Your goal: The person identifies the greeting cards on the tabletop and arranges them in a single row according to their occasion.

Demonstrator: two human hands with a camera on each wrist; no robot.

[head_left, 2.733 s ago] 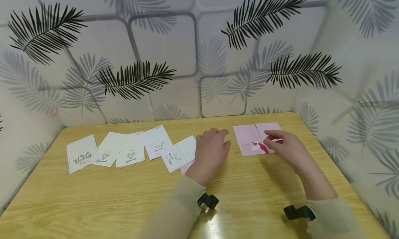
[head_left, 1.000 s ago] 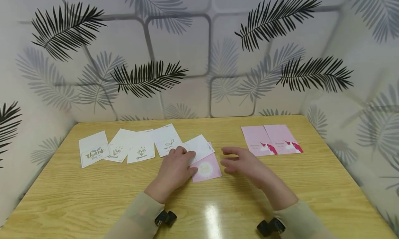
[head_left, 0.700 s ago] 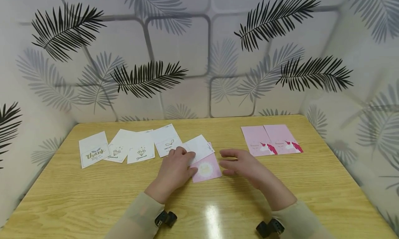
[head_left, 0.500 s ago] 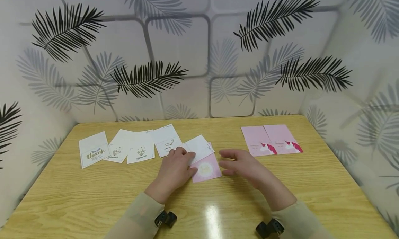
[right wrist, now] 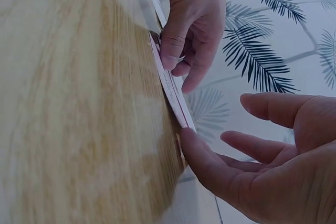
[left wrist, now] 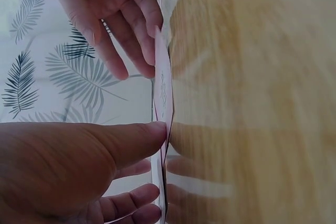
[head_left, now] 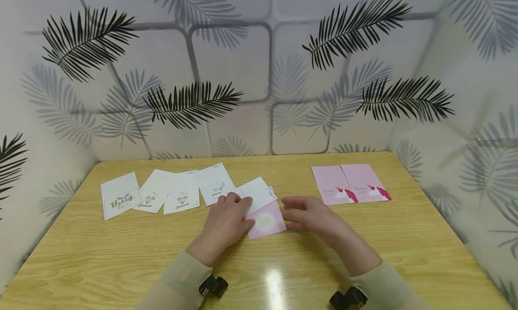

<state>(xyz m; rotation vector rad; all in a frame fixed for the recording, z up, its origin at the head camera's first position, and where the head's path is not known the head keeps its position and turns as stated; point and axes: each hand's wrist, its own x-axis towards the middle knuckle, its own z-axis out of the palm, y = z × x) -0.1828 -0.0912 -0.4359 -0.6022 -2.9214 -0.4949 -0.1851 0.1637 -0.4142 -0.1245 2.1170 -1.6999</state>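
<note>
My left hand [head_left: 228, 222] rests on a white card [head_left: 259, 194], covering its lower left part. Its thumb touches the left edge of a pink card [head_left: 267, 220] with a pale round emblem, partly hidden under the white one. In the left wrist view the thumb lies straight against the pink card [left wrist: 164, 90]. My right hand [head_left: 317, 218] is at the pink card's right side, fingers spread. The right wrist view has its thumb at the end of that card [right wrist: 170, 90], the other fingers apart and holding nothing.
Left of the hands lie a "thank you" card [head_left: 120, 195], two overlapping diamond cards [head_left: 182, 191] and a white card with wings [head_left: 214, 179]. Two pink unicorn cards [head_left: 348, 184] lie side by side at the back right. A patterned wall [head_left: 259, 130] borders the wooden table [head_left: 133, 256].
My right hand has come left from the unicorn cards to the pink card, then edged slightly closer. My left hand has moved left and down onto the cards and stays there.
</note>
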